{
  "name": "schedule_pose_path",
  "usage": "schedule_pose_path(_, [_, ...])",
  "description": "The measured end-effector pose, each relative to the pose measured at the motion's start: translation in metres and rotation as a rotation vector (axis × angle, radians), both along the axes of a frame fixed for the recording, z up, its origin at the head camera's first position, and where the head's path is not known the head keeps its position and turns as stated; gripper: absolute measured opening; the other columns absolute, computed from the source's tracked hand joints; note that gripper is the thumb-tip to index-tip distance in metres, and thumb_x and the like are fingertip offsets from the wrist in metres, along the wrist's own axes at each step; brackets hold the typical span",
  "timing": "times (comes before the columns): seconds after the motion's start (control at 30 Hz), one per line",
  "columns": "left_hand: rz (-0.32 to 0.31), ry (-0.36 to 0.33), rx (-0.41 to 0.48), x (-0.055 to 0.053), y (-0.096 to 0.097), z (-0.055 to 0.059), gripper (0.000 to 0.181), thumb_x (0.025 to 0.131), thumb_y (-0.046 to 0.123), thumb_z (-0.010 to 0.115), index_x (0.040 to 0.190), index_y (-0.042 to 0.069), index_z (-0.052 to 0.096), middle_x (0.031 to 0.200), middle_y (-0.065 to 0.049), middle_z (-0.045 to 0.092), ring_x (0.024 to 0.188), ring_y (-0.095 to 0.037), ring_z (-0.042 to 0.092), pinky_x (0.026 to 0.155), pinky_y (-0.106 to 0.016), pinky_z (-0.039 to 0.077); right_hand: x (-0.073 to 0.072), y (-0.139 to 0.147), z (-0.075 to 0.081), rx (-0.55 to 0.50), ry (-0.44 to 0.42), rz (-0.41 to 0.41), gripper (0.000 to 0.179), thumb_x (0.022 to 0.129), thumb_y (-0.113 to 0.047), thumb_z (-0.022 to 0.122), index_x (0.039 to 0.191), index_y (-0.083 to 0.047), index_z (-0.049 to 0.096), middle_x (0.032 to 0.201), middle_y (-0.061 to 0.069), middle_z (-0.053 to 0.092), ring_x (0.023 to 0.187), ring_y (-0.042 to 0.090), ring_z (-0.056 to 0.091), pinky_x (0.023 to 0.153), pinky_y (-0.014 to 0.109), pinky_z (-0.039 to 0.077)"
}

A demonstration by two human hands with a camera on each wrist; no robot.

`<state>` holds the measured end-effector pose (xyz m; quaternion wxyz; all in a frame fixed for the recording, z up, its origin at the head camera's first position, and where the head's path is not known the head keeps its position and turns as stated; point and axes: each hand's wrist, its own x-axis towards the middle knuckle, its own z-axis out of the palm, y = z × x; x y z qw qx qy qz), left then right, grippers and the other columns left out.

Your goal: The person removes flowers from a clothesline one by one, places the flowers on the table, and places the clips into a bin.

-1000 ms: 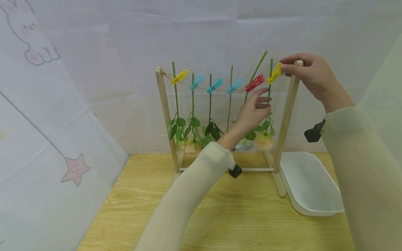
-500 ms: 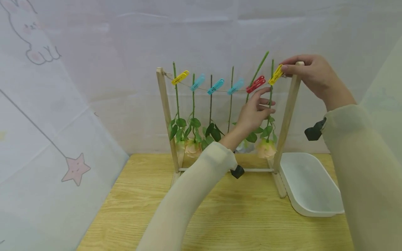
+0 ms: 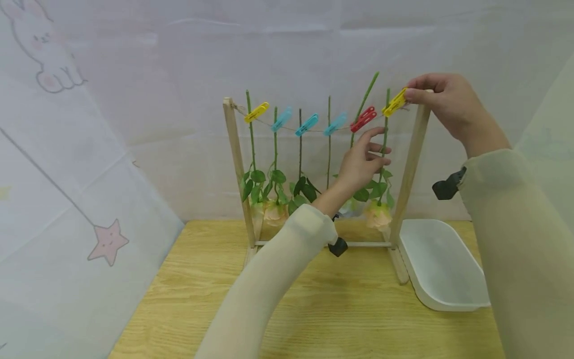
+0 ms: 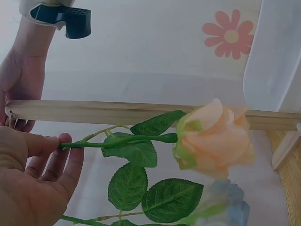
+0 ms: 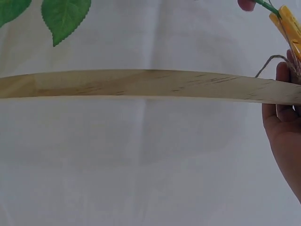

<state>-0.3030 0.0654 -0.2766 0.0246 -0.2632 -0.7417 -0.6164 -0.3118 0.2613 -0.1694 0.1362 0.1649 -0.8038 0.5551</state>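
A peach artificial rose (image 4: 214, 139) hangs head down at the right end of a string. My left hand (image 3: 360, 162) pinches its green stem between thumb and fingers, plainest in the left wrist view. Higher up, my right hand (image 3: 450, 102) pinches the handle end of a yellow clothespin (image 3: 395, 102), whose other end is at the stem on the string. In the right wrist view only part of the right hand (image 5: 284, 117) shows, behind the post. Just left of this stem, a red clothespin (image 3: 363, 119) holds a slanting green stem.
A wooden frame (image 3: 410, 169) carries the string. Farther left, blue clothespins (image 3: 307, 124) and another yellow clothespin (image 3: 257, 112) hold several upside-down flowers. On the wooden table (image 3: 341, 309), a white basin (image 3: 441, 269) stands right of the frame.
My right hand has shifted slightly right and up with the yellow clothespin's handle end. The peach rose hangs a little lower than a second ago; my left hand stays on its stem.
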Motion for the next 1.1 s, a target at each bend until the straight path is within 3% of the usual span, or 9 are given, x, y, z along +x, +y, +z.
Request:
schedule_pose_path(0.2, [-0.001, -0.003, -0.009, 0.001, -0.002, -0.005, 0.061, 0.099, -0.002, 0.062, 0.149, 0.028, 0.046, 0.112, -0.001, 0.07, 0.087, -0.007, 0.07, 0.072, -0.021, 0.059, 0.003, 0.0, 0.003, -0.211, 0.054, 0.058, 0.012, 0.093, -0.011, 0.074, 0.104, -0.005, 0.074, 0.094, -0.004, 0.07, 0.096, 0.015, 0.054, 0.083, 0.017, 0.043])
schedule_pose_path(0.4, [-0.031, 0.016, -0.016, 0.005, -0.007, -0.005, 0.061, 0.099, -0.003, 0.06, 0.151, 0.026, 0.044, 0.118, -0.008, 0.069, 0.089, -0.009, 0.071, 0.072, -0.021, 0.059, 0.007, 0.006, 0.004, -0.429, 0.133, 0.177, 0.015, 0.092, -0.001, 0.072, 0.105, 0.006, 0.07, 0.099, 0.008, 0.067, 0.093, 0.019, 0.058, 0.089, 0.021, 0.047])
schedule_pose_path(0.53, [-0.047, 0.036, -0.033, 0.01, -0.011, -0.004, 0.061, 0.1, -0.001, 0.059, 0.152, 0.025, 0.042, 0.119, -0.006, 0.069, 0.091, -0.008, 0.071, 0.074, -0.021, 0.058, 0.01, 0.012, 0.004, -0.545, 0.184, 0.235, 0.018, 0.09, 0.009, 0.069, 0.108, 0.012, 0.067, 0.101, 0.014, 0.067, 0.093, 0.021, 0.061, 0.087, 0.023, 0.051])
schedule_pose_path(0.67, [-0.05, 0.075, -0.064, 0.014, -0.016, -0.003, 0.062, 0.1, -0.001, 0.06, 0.153, 0.023, 0.04, 0.116, -0.003, 0.07, 0.091, -0.007, 0.071, 0.074, -0.02, 0.057, 0.017, 0.021, 0.004, -0.61, 0.174, 0.233, 0.025, 0.089, 0.014, 0.068, 0.113, 0.011, 0.065, 0.107, 0.015, 0.068, 0.095, 0.021, 0.062, 0.082, 0.023, 0.054])
schedule_pose_path(0.8, [-0.056, 0.097, -0.073, 0.019, -0.021, -0.004, 0.062, 0.099, -0.001, 0.06, 0.153, 0.02, 0.04, 0.116, -0.005, 0.07, 0.091, -0.009, 0.071, 0.074, -0.02, 0.058, 0.022, 0.029, 0.003, -0.715, 0.143, 0.254, 0.03, 0.088, 0.02, 0.064, 0.117, 0.011, 0.061, 0.108, 0.018, 0.068, 0.088, 0.025, 0.063, 0.077, 0.025, 0.056])
schedule_pose_path(0.93, [-0.083, 0.13, -0.084, 0.026, -0.027, -0.007, 0.062, 0.098, -0.002, 0.063, 0.153, 0.016, 0.04, 0.115, -0.008, 0.07, 0.092, -0.016, 0.072, 0.072, -0.022, 0.059, 0.025, 0.036, -0.001, -0.728, 0.155, 0.279, 0.029, 0.088, 0.023, 0.061, 0.115, 0.013, 0.058, 0.105, 0.021, 0.068, 0.082, 0.028, 0.063, 0.078, 0.027, 0.058])
schedule_pose_path(1.1, [-0.113, 0.189, -0.167, 0.034, -0.033, -0.014, 0.064, 0.097, 0.0, 0.065, 0.154, 0.015, 0.039, 0.115, -0.008, 0.071, 0.089, -0.007, 0.069, 0.072, -0.019, 0.057, 0.03, 0.044, -0.012, -0.669, 0.154, 0.285, 0.026, 0.09, 0.023, 0.058, 0.114, 0.013, 0.059, 0.104, 0.02, 0.066, 0.082, 0.028, 0.064, 0.079, 0.026, 0.058])
